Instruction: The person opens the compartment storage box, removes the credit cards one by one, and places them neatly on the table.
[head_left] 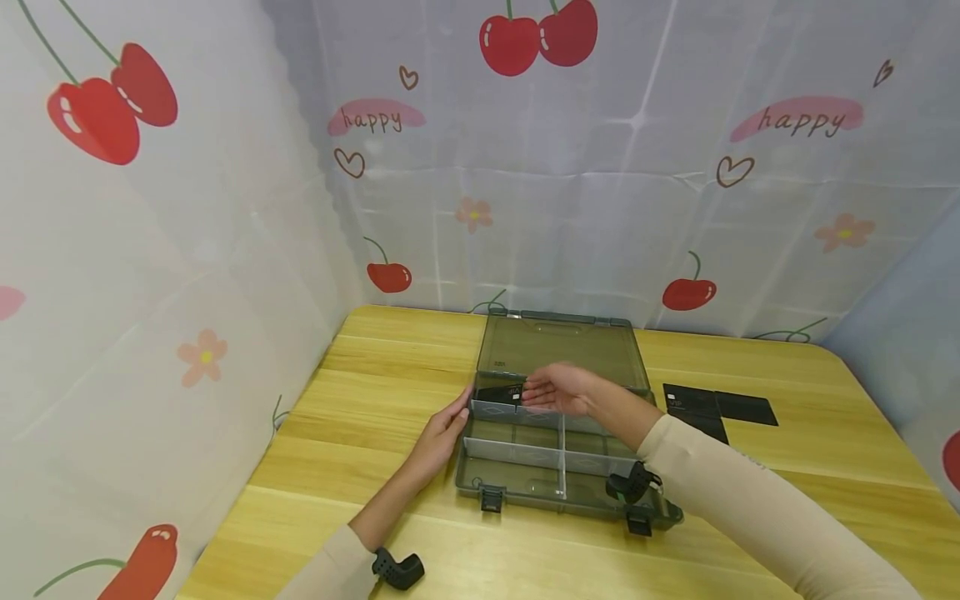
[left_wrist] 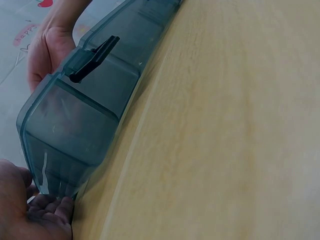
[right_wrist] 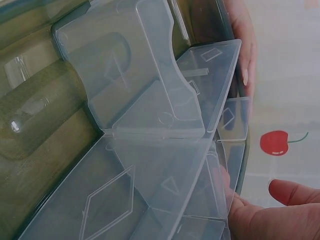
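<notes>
A dark translucent compartment box (head_left: 517, 454) lies on the table with its lid (head_left: 558, 346) folded back. My left hand (head_left: 444, 433) holds the box at its left wall; in the left wrist view the fingers (left_wrist: 50, 212) lie low against that wall and the thumb is near the rim. A black VIP card (head_left: 498, 394) is in the back left compartment. My right hand (head_left: 562, 390) reaches into the back row, fingertips beside the card, fingers fairly straight. In the right wrist view its thumb (right_wrist: 295, 192) stands apart; its fingertips are partly hidden behind clear dividers (right_wrist: 150, 165).
Several black cards (head_left: 690, 400) lie on the wooden table (head_left: 825, 467) right of the box. Two latches (head_left: 491, 498) stick out at the box's front. A printed cloth (head_left: 555, 225) hangs behind the table.
</notes>
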